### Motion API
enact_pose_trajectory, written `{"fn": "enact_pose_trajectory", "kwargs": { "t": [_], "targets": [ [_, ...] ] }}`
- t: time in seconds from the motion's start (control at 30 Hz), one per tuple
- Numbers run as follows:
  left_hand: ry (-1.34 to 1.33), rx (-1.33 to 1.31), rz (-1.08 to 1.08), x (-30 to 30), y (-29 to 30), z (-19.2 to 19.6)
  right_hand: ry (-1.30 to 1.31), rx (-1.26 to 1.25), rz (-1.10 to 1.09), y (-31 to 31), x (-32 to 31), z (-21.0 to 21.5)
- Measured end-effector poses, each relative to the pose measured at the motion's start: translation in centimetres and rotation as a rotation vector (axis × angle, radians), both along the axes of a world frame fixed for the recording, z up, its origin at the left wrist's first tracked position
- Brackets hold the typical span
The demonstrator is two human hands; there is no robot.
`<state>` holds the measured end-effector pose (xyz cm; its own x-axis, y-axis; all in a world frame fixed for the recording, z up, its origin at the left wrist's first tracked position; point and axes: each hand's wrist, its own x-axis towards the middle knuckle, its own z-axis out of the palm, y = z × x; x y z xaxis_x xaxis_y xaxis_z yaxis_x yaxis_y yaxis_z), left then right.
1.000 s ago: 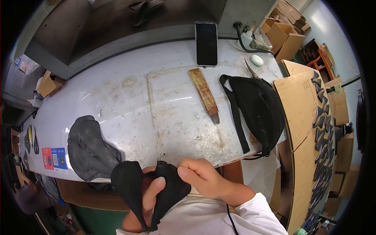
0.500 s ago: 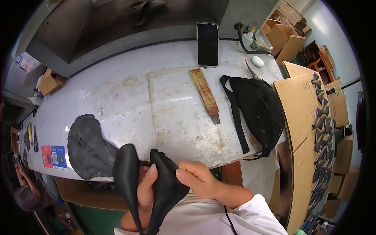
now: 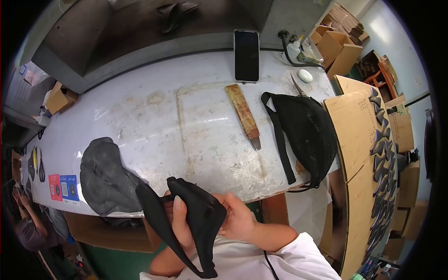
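Observation:
Both my hands hold one black fabric piece point(image 3: 198, 224) with a thin strap-like edge, just in front of the near edge of the white table point(image 3: 154, 121). My left hand point(image 3: 179, 221) grips it from behind, fingers wrapped over its middle. My right hand point(image 3: 238, 219) pinches its right side. A stack of similar dark fabric pieces point(image 3: 105, 179) lies on the table to the left of my hands.
A wooden-handled knife point(image 3: 243, 114) lies mid-table, a phone point(image 3: 246, 55) beyond it, and a black bag with a strap point(image 3: 305, 133) on the right. A cardboard sheet with several dark cut pieces point(image 3: 373, 144) stands at the right. Another person point(image 3: 30, 224) is at the lower left.
The fabric piece has been turned and spread in my hands; it now sits wider and tilted, and my hands have shifted slightly right.

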<state>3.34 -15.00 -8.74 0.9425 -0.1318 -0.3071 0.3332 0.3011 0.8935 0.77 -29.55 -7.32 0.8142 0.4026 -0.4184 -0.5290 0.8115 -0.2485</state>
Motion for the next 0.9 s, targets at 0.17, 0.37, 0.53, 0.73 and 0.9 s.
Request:
{"fn": "enact_pose_trajectory", "kwargs": {
  "t": [0.17, 0.37, 0.53, 0.73, 0.9],
  "targets": [
    [-0.133, 0.114, 0.052, 0.5, -0.7, 0.5, -0.429, -0.667, -0.192, -0.5, -0.4, -1.5],
    [-0.002, -0.395, -0.026, 1.8, 4.3, -0.5, -0.353, -0.335, -0.168, -3.7, -0.3, -1.0],
    [-0.520, 0.171, -0.164, 3.5, 4.8, 2.7, -0.699, -0.776, -0.064, -5.6, 0.7, -0.9],
    [-0.604, 0.654, -0.036, 3.6, 5.0, 4.2, -0.714, -1.685, -0.613, -4.4, 2.3, 0.4],
    [-0.759, 0.692, 0.045, 3.0, 3.0, 3.7, -0.980, -1.365, -0.020, -2.3, -0.5, 3.3]
  ]
}}
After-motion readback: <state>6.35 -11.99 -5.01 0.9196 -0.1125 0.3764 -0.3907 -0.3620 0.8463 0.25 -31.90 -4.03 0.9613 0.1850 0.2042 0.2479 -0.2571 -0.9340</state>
